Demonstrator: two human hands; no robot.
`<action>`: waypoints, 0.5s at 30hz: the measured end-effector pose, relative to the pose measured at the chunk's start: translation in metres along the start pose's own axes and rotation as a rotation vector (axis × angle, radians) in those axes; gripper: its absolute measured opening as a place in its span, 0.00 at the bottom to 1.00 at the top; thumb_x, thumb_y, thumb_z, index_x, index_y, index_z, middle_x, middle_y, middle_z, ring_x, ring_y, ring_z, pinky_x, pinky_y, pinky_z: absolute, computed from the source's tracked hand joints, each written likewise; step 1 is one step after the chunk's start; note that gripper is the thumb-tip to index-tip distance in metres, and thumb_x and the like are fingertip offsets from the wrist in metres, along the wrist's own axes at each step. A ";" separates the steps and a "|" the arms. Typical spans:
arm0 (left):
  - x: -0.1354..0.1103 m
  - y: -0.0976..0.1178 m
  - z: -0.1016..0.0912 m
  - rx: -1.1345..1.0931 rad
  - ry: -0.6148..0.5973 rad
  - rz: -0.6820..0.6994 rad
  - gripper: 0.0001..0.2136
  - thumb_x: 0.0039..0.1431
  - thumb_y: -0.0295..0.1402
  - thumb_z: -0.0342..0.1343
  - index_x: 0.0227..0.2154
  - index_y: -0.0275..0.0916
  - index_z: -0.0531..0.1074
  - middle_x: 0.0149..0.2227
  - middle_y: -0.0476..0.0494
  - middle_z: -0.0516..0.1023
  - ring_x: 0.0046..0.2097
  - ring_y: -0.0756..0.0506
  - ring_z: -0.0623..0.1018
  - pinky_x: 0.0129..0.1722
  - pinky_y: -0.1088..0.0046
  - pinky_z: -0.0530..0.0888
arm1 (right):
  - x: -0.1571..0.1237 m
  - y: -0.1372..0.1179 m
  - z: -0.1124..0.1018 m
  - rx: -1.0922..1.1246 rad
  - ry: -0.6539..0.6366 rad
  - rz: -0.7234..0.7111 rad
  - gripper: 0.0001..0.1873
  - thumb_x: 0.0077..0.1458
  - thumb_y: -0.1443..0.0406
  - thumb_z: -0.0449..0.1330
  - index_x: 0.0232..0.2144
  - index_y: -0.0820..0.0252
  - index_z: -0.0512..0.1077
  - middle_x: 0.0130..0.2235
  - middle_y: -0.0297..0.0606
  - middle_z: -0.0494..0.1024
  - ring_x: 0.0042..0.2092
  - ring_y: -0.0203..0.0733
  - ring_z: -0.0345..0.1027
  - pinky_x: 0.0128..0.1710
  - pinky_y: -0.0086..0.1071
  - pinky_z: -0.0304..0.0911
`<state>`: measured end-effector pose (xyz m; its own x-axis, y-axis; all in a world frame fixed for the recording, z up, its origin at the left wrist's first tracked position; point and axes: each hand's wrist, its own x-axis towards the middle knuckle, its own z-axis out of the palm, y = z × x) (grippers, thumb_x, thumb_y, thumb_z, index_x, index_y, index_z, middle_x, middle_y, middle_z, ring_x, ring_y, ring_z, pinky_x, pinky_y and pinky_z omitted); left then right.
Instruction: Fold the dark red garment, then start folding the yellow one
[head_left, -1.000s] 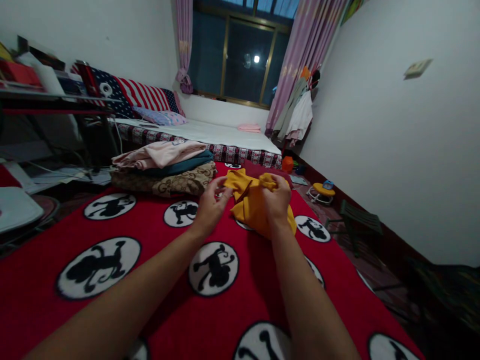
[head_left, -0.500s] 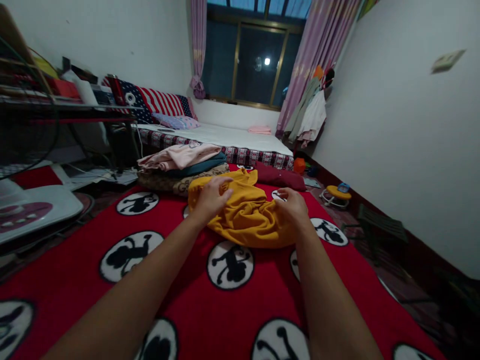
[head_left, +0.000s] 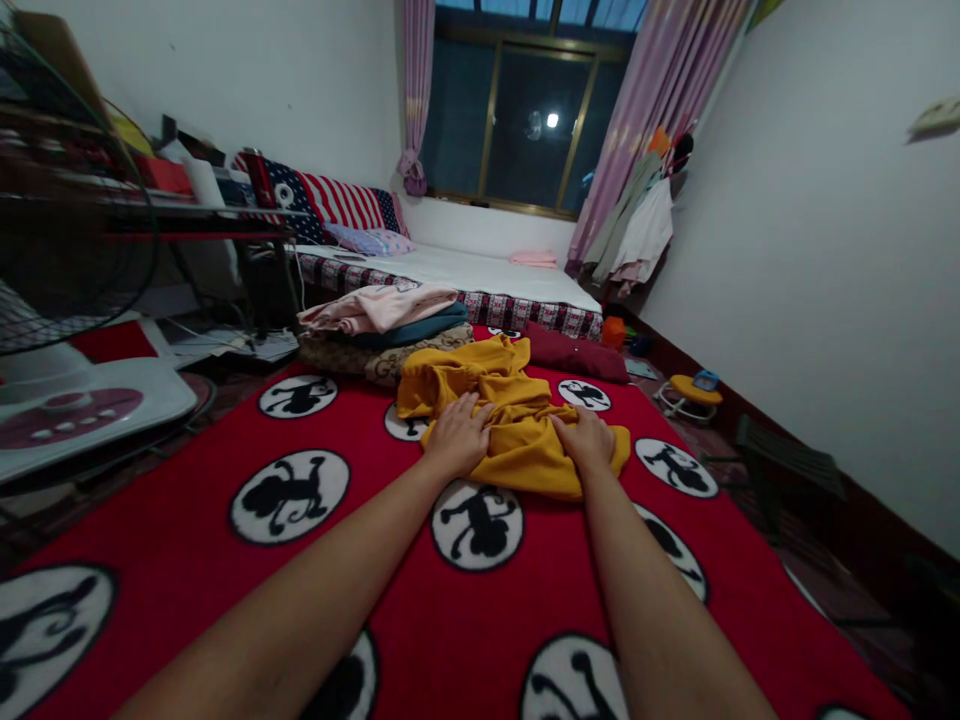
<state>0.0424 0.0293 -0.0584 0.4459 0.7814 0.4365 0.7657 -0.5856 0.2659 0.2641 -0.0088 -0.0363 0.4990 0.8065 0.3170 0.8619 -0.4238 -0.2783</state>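
Note:
A mustard-yellow garment [head_left: 525, 462] lies rumpled on a red blanket [head_left: 405, 600] printed with black monkey figures in white circles. My left hand [head_left: 459, 437] rests palm down on the garment's near left part, fingers stretched out and slightly apart. On its near right part, my right hand [head_left: 586, 438] also presses down, thumb out to the side and fingers extended. Creases bunch up between the two hands. Just behind the garment on the left is a stack of folded clothes, with a pale pink piece [head_left: 386, 308] on top, a teal one [head_left: 420, 328] below and a brown patterned one [head_left: 360, 360] underneath.
A folded dark red garment [head_left: 574, 355] lies at the blanket's far right. Beyond stands a bed [head_left: 442, 262] with a white top. To the left are a fan base [head_left: 97, 410] and a cluttered desk [head_left: 217, 222]; a yellow stool [head_left: 694, 390] stands right.
Both hands have come down onto the yellow garment, the left one moving nearer and to the right. The garment's near side now lies flatter. The view has shifted slightly left.

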 end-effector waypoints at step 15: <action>0.002 -0.008 -0.010 -0.353 0.215 0.027 0.13 0.58 0.31 0.55 0.47 0.39 0.72 0.48 0.41 0.75 0.52 0.42 0.73 0.55 0.64 0.69 | -0.008 0.017 -0.002 0.558 0.607 0.119 0.11 0.58 0.60 0.50 0.39 0.60 0.66 0.46 0.46 0.75 0.47 0.43 0.69 0.45 0.33 0.62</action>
<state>0.0324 0.0334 -0.0514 0.3277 0.7239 0.6071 0.5329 -0.6723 0.5139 0.2745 -0.0235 -0.0415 0.6837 0.3393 0.6461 0.7086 -0.0970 -0.6989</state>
